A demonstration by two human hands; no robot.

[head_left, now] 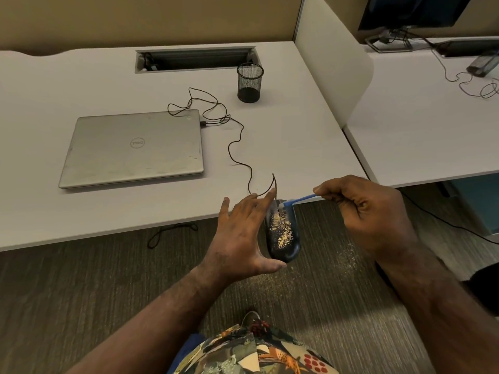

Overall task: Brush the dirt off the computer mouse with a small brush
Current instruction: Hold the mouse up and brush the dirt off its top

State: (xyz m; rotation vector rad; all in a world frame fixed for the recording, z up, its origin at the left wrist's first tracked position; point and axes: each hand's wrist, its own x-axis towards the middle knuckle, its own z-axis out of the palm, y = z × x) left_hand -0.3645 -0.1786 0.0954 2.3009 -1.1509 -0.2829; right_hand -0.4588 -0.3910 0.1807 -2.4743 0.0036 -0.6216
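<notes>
Currently, step: brushing is under way; much dirt is left on the mouse, so the task looks early to midway.
Mouse: held in the air in front of the tabletop edge, above the carpet, top face up.
Left hand: spread wide, holding the mouse from its left side; thumb under the near end, fingertips at the far end by the cord.
Right hand: curled round the brush handle, pinching it near the rear end.
Brush: pale head touching the far end of the mouse, near the button split.
Dirt: yellowish grains, thickest along the middle of the mouse top.
Next move, as judged: short strokes from the far end toward the near end, with the mouse tilted so grains fall clear; the left hand must keep the body steady against brush pressure.
Risk, as judged: grains may lodge in the button gap.
Mouse material: dark glossy plastic, smooth, oval and domed.
Brush material: slim blue plastic handle; bristle texture too small to tell.
Cord: thin, dark, loosely looped across the tabletop to the laptop.
Laptop: closed, flat, matt silver lid.
Cup: black wire mesh, cylindrical, upright.
Carpet: ribbed grey-brown pile, scattered with fallen grains.
</notes>
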